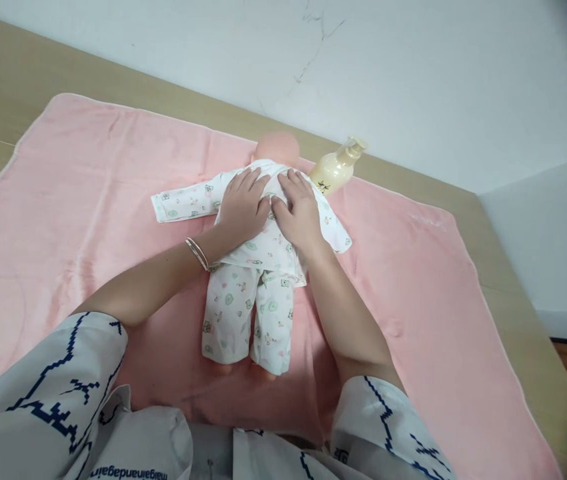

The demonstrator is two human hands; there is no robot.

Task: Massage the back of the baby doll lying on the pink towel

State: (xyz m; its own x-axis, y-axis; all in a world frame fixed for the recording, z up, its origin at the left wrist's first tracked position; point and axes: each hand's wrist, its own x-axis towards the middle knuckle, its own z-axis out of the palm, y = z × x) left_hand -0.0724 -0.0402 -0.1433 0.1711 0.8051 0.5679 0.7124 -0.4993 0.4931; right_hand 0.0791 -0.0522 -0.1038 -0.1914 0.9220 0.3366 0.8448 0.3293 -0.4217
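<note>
A baby doll [251, 307] in a white printed top and trousers lies on a pink blanket [388, 287], its bald head at the far end and its feet towards me. It seems to lie face down, since only the smooth back of the head shows. My left hand [243, 207] rests flat on the left of its upper back, fingers stretched out. On the right side, my right hand [298, 208] lies flat too, with the thumbs close together near the middle. Both palms touch the cloth of the top. The doll's sleeves spread out to either side.
A cream pump bottle [334, 168] lies tilted on the blanket just right of the doll's head. Beneath the blanket is a wooden table [128, 77], bordered at the back by a white wall [403, 80] with a crack. The table's right edge slants down towards me.
</note>
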